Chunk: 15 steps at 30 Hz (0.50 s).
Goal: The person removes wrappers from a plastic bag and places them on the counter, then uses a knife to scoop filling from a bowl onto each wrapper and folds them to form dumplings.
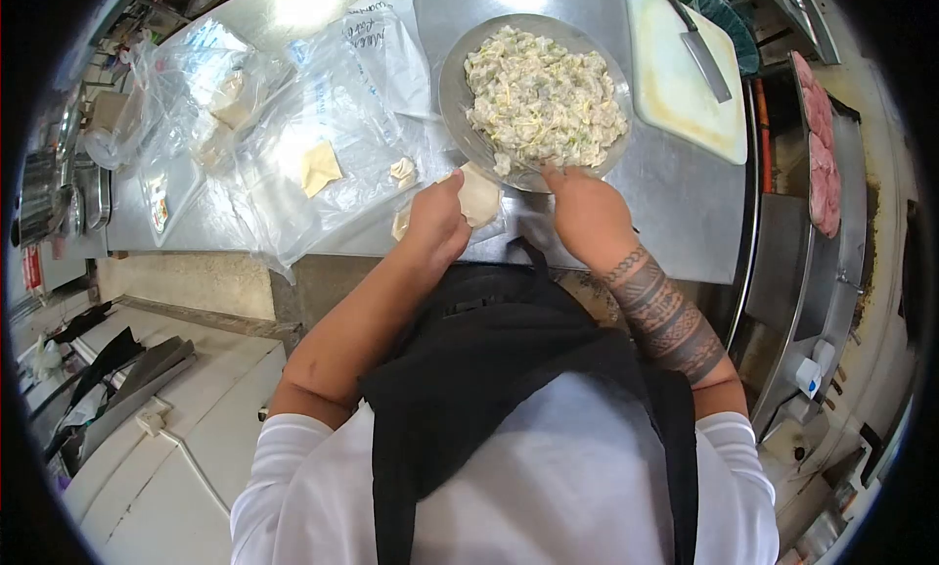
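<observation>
two hands work at the surface (675, 188): left hand (437, 218) cups a dumpling wrapper (479, 195), right hand (585, 211) pinches a utensil in the filling bowl (452, 86); plastic bags (323, 125), cutting board (675, 86) and knife (702, 51) flank them.

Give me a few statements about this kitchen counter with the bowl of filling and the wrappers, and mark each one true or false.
1. The left hand holds a wrapper. True.
2. The bowl is empty. False: it is heaped with pale filling.
3. A knife lies on the white board. True.
4. The right hand rests on the board. False: it is at the bowl's near rim.
5. Clear plastic bags lie left of the bowl. True.
</observation>
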{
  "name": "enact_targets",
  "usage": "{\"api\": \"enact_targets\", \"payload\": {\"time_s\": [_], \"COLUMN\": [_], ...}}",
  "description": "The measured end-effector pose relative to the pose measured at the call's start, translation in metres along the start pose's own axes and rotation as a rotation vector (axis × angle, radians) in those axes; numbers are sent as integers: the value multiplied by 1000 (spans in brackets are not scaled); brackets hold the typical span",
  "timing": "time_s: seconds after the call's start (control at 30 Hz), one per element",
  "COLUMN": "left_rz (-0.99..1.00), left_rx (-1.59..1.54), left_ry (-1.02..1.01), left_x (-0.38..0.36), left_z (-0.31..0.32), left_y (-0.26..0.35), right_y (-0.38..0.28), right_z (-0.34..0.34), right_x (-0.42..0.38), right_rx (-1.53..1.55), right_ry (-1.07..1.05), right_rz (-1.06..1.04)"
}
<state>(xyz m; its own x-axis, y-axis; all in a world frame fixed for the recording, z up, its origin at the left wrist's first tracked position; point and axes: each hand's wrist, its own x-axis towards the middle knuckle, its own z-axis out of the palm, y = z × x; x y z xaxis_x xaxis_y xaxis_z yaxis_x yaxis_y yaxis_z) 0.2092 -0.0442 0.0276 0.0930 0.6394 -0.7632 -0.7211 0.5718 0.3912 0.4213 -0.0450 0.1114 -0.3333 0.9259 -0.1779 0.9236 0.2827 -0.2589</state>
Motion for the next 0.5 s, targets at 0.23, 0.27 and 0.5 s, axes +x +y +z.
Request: {"api": "enact_targets", "payload": {"time_s": [0.23,0.27,0.5], "left_rz": [-84,-78,9], "left_rx": [-135,-166,-135], "left_ry": [-82,-103,-219], "left_x": [-18,-20,-47], "left_z": [16,13,-2], "left_y": [-3,-5,14], "right_y": [3,-2,-1], "right_z": [2,2,-23], "right_x": [-35,-40,-63], "right_rx": [368,393,223], "right_ry": [-1,-1,94], "right_rz": [-24,-16,-232]}}
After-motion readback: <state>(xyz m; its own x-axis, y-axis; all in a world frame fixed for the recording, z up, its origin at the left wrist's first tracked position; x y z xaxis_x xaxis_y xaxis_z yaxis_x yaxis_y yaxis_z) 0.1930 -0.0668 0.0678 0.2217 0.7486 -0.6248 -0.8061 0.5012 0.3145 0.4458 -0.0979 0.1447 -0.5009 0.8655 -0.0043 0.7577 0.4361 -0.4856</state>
